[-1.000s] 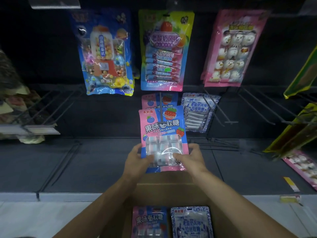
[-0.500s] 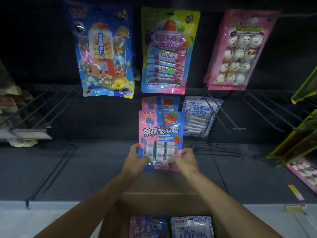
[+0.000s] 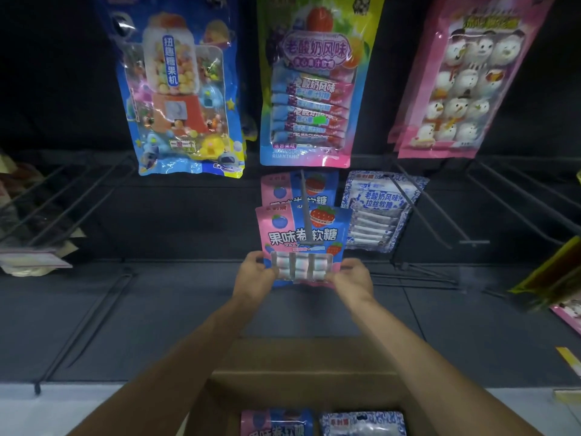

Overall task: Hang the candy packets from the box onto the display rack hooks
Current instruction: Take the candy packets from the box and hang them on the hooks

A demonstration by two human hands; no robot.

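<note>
I hold a pink-and-blue candy packet upright in front of the rack. My left hand pinches its lower left corner and my right hand pinches its lower right corner. A grey hook crosses the packet's upper middle, its tip over the printed name. Behind it on the same hook hangs a matching packet. Below my arms the cardboard box holds another pink-and-blue packet and a blue-white packet.
A blue-white packet hangs on the hook to the right. Above hang a blue gumball-machine bag, a colourful bag and a pink snowman bag. Bare hooks jut out right and left. Yellow packets sit far right.
Both hands have lifted the packet up and toward the rack; the hook now lies over the packet's top half. The view has moved closer to the rack.
</note>
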